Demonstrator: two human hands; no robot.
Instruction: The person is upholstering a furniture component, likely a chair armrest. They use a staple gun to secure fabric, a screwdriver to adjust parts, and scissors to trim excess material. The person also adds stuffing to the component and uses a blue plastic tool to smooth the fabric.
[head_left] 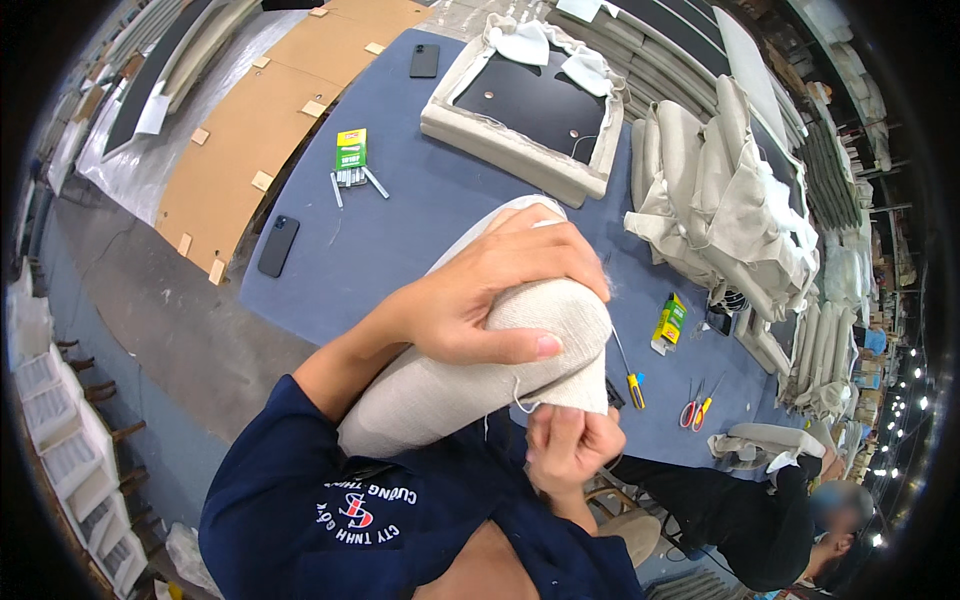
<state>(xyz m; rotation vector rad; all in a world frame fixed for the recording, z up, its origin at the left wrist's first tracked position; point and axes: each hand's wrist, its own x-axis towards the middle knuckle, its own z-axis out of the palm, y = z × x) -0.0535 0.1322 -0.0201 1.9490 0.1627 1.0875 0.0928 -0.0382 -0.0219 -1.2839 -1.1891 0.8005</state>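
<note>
From my remote post I have the beige cloth-covered cushion (410,405) in the middle of the view, leaning against the wearer's dark shirt (300,500) and rising over the near edge of the blue counter (400,235). The left hand (475,300) is spread wide over the cushion's upper end, thumb on the near face; where its fingertips wrap over the far side, I lose them. The right hand (572,448) is narrow, fingers curled in a pinch on the cloth edge below that rounded end. I can't tell whether it also grips a needle (the curled fingers hide whatever lies inside). A white thread (521,395) loops out just beside it, one end disappearing at the cloth.

A dark object (612,393) behind the right hand is partly covered, and I can't make out its kind. Clearer to me are a yellow-handled screwdriver (636,391) and red-handled scissors (688,415) on the counter. Beyond the cushion lies an upholstered frame (500,150) with a black panel, its white cloth flaps hiding the far corners. At lower right, a person in black (730,515) shows with a blurred head.
</note>
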